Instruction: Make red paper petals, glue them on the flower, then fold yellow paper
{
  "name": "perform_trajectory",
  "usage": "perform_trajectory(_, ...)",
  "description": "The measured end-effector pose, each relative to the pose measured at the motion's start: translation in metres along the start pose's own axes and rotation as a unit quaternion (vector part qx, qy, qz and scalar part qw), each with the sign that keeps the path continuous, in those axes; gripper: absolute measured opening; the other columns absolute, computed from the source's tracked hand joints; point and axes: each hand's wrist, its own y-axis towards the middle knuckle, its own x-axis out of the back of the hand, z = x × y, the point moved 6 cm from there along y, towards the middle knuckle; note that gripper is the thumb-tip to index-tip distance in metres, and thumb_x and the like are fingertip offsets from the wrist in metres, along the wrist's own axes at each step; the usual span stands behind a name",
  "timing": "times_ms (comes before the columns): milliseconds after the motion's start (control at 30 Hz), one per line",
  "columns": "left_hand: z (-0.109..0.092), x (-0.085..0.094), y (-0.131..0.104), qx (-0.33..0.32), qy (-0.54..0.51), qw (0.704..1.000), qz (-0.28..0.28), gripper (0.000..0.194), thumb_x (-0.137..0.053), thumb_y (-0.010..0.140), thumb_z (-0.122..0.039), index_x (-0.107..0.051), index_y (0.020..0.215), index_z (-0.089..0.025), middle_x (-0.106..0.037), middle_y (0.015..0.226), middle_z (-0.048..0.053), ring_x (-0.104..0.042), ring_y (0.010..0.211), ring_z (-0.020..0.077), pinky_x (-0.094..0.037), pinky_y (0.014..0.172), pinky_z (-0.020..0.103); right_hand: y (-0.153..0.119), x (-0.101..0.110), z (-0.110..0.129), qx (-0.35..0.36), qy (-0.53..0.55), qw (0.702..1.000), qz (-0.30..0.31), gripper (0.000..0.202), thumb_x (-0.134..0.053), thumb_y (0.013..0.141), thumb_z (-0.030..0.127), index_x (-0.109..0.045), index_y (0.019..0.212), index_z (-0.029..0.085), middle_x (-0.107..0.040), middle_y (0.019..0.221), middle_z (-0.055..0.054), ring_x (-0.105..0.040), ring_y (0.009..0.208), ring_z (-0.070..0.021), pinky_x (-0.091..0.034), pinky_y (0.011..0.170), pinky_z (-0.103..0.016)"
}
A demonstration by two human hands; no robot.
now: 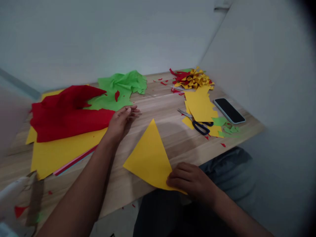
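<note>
From the head camera, a folded yellow paper triangle (150,158) lies flat on the pale wooden table (163,108), close to its near edge, one point aimed away from the person and its lower right corner just overhanging the edge. The right hand (190,181) rests on that lower right corner, fingers curled loosely and pressing the paper down rather than pinching it. The left hand (122,120) lies further up the table with fingers stretched out nearly flat, holding nothing; its fingertips sit on bare wood just beside the edge of a crumpled red tissue sheet (66,112).

That red sheet lies over a large flat yellow paper sheet (56,151), and a crumpled green tissue sheet (118,89) spreads behind it towards the wall. To the right, well apart from both hands, black-handled scissors (197,123) lie partly on a stack of cut yellow paper pieces (199,103). A dark smartphone (229,110) lies face up just beside that stack. Behind it a heap of red and yellow paper scraps (191,79) sits near the table's far corner. Small green paper offcuts (227,129) lie near the scissors.
</note>
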Motion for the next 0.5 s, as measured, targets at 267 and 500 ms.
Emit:
perform_trajectory(267, -0.015, -0.027, -0.022, 0.089, -0.199, 0.956, 0.198, 0.054, -0.057, 0.084, -0.062, -0.063, 0.124, -0.027, -0.062, 0.135, 0.013, -0.061, 0.12, 0.0323, -0.049, 0.1, 0.053, 0.0, 0.086, -0.056, -0.384, 0.335, 0.778, -0.367, 0.034, -0.076, 0.078, 0.041, -0.05, 0.071, 0.021, -0.055, 0.042, 0.008, -0.046, 0.026, -0.0099, -0.037, 0.028, -0.019)
perform_trajectory(500, -0.003, -0.039, -0.025, 0.122, -0.113, 0.955, 0.247, 0.061, -0.071, 0.075, -0.059, -0.062, 0.126, -0.025, -0.064, 0.13, 0.015, -0.069, 0.101, 0.0281, -0.054, 0.088, 0.043, 0.014, 0.052, -0.115, -0.429, 0.328, 0.788, -0.296, 0.033, -0.071, 0.077, 0.045, -0.061, 0.091, 0.016, -0.064, 0.061, 0.002, -0.051, 0.036, -0.0114, -0.046, 0.034, -0.024)
